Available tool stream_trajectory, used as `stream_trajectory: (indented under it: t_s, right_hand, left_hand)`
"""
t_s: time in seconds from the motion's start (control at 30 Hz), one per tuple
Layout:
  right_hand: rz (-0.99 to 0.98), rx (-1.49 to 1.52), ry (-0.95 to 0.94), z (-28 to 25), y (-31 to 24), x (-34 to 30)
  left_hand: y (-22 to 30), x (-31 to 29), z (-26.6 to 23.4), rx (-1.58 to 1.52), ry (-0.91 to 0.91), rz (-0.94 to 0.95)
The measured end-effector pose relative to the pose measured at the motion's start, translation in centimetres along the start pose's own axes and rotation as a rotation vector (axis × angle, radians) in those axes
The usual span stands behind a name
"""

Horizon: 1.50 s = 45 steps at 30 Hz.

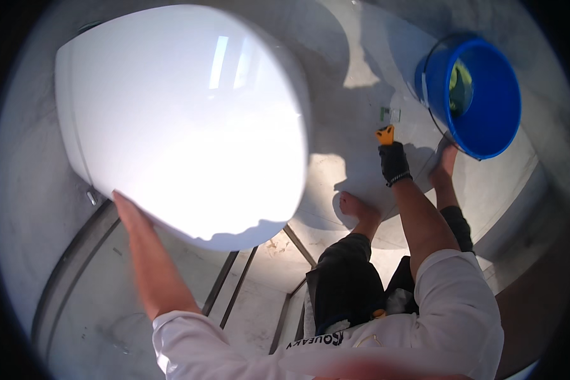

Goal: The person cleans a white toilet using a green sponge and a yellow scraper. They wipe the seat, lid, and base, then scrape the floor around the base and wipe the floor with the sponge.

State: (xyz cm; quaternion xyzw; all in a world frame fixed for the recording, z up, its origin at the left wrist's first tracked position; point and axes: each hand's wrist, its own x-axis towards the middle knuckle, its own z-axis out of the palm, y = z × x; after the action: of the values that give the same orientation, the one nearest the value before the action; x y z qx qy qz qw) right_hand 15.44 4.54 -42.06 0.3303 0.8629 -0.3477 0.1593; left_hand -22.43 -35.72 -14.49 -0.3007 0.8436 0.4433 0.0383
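A large white toilet with its lid down (190,126) fills the upper left, its top bright with glare. My left hand (121,201) is bare and rests at the toilet's near left edge; its fingers are hidden at the rim. My right hand (394,163), in a black glove, is closed around a yellow-orange scraper (385,134), held low over the floor between my feet. Just beyond the scraper lies a small green and clear patch (390,114), too small to make out.
A blue bucket (497,95) with a wire handle stands at the far right, something yellow-green inside. My bare feet are on the grey marbled floor (329,114). Dark metal frame bars (221,288) and a glass panel run at the lower left.
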Motion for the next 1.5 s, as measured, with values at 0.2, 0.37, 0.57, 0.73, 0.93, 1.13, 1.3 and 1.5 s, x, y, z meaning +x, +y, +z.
stream_trajectory:
  t_s: [0.2,0.37,0.57,0.73,0.93,1.13,1.3,1.5]
  right_hand:
    - [-0.101,0.386,0.111,-12.2,-12.3,6.4]
    - [0.249,1.031,0.050,-25.7,-24.3,6.2]
    - [0.392,1.048,-0.092,-30.5,-29.7,9.4]
    - [0.229,0.846,-0.464,-27.2,-36.3,17.5]
    - [0.419,0.881,-0.630,-29.6,-44.0,21.6]
    - [0.390,0.746,-0.624,-30.5,-47.1,23.6]
    - [0.287,0.826,-0.680,-27.0,-49.0,28.2]
    - [-0.023,0.939,-0.685,-19.3,-52.0,35.4]
  left_hand:
    - [-0.9,1.3,0.1,0.237,0.334,-0.152]
    - [1.5,-2.0,1.0,0.309,0.344,-0.109]
    - [2.8,-2.8,0.9,0.317,0.327,-0.228]
    - [3.5,-3.3,1.2,0.343,0.335,-0.304]
    - [3.9,-4.1,1.5,0.299,0.362,-0.288]
    - [3.1,-3.9,1.7,0.335,0.360,-0.296]
    - [1.6,-4.5,1.5,0.291,0.351,-0.262]
    - [1.1,-3.5,1.1,0.303,0.398,-0.195]
